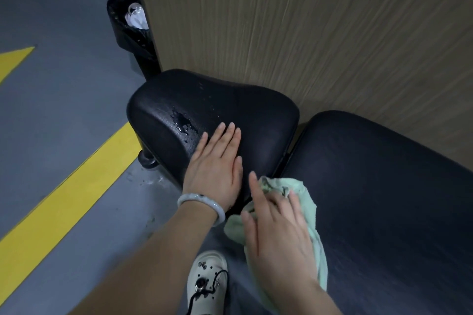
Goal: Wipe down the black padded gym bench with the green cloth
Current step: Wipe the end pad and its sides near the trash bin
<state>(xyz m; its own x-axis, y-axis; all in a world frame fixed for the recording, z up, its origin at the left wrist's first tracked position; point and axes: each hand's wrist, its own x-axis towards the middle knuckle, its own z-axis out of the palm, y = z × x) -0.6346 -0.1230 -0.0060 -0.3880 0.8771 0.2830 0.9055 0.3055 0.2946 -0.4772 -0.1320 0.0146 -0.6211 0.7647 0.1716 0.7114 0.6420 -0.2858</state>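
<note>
The black padded gym bench has two parts: a seat pad (256, 115) at centre and a longer back pad (384, 186) to the right. Water drops and a small puddle (183, 120) lie on the seat pad's left side. My left hand (217, 161) rests flat on the seat pad, fingers straight, just right of the puddle. My right hand (276, 227) holds the pale green cloth (302, 192) at the near edge of the bench, by the gap between the two pads. Part of the cloth hangs below my hand.
A wood-grain wall (307, 20) stands directly behind the bench. A black bin (128, 30) with a white bag sits at the wall's corner. The grey floor (64, 110) has yellow stripes (76, 186). My white shoe (207, 281) stands below the bench edge.
</note>
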